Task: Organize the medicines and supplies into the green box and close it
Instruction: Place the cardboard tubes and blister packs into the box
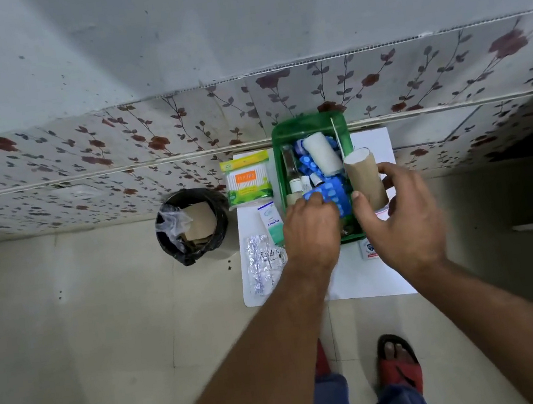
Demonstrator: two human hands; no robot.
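The green box [283, 134] stands open on white paper [365, 280] on the floor, against the tiled wall. Inside lie a white bandage roll [322, 154], small bottles [295, 184] and blue blister strips [332, 196]. My left hand [310, 233] presses on the blue strips at the box's near end. My right hand [401, 217] holds a brown bandage roll [365, 181] upright at the box's right edge. Left of the box lie a cotton-swab pack [248, 178], a white-green tube [271, 223] and silver blister packs [262, 264].
A black bin [193, 225] with a plastic liner and cardboard stands left of the paper. A small white card [367, 249] lies near the box's front. My sandalled foot [399, 364] is on the floor below. The flowered tile wall runs behind the box.
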